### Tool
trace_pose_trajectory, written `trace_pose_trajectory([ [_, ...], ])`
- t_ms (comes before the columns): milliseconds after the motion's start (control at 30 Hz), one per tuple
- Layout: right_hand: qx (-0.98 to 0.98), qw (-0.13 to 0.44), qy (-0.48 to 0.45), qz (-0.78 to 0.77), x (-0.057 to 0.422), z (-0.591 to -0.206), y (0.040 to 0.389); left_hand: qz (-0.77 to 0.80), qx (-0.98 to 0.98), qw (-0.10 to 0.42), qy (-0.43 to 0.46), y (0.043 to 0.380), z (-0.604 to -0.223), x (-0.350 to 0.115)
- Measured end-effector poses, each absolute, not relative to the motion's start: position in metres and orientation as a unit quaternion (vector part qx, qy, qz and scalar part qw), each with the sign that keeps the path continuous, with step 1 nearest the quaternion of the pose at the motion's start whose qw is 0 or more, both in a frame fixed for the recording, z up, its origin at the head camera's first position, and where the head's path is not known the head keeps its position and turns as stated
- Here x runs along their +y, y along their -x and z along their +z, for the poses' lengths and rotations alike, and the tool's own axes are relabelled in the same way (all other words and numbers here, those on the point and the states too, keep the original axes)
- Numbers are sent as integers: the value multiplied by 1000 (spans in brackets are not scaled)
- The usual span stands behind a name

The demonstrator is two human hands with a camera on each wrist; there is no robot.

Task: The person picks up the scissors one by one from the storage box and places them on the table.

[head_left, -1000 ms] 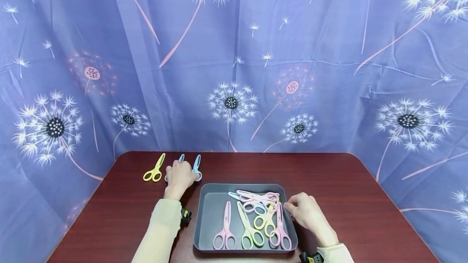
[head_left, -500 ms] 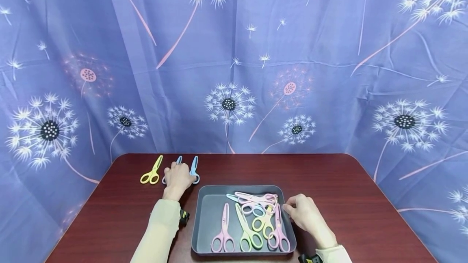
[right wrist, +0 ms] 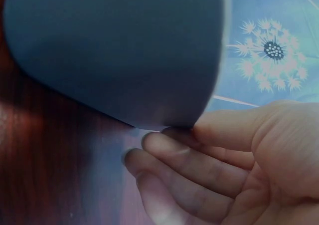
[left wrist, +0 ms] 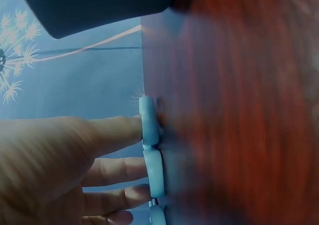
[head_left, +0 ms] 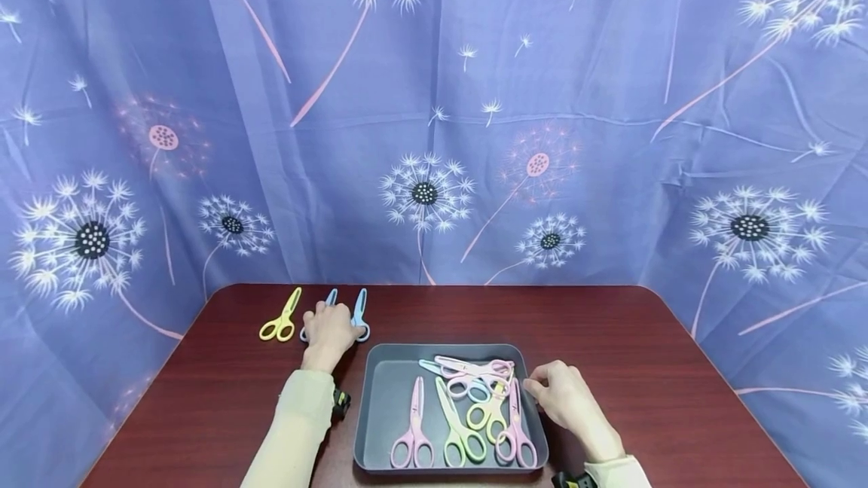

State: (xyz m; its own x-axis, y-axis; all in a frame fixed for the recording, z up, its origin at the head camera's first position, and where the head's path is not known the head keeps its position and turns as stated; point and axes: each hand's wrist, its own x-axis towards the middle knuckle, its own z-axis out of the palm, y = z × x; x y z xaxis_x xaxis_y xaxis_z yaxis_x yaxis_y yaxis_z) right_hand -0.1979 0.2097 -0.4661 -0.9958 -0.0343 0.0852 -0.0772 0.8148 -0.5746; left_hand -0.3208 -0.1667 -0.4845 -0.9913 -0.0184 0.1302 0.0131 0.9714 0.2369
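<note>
My left hand reaches over the scissors at the table's back left. In the left wrist view its thumb touches the light blue handle loops, and its other fingers extend fairly straight behind them. Right of the hand lie blue scissors; another blue blade sticks out beyond the fingers, its handle mostly hidden. Yellow scissors lie to the left. My right hand, fingers curled, pinches the right rim of a dark grey tray; the fingertips' exact contact is partly hidden.
Inside the tray, pink scissors lie apart at left. Green scissors, yellow scissors and several pink and blue ones crowd the right. The brown table ends at a blue dandelion curtain.
The head view shifts slightly between the first two frames. Both hands, the scissors and the tray otherwise stay in place.
</note>
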Motion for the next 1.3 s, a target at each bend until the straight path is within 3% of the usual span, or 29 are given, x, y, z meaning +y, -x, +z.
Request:
trace_pose_trajectory([
  [467,-951,42,-34,304,209,-467,198,-112,-992,55,-2,318,-479,-167],
  [1300,-956,45,-34,289,212,-468,199,-135,-986,93,36,303,-453,-152],
])
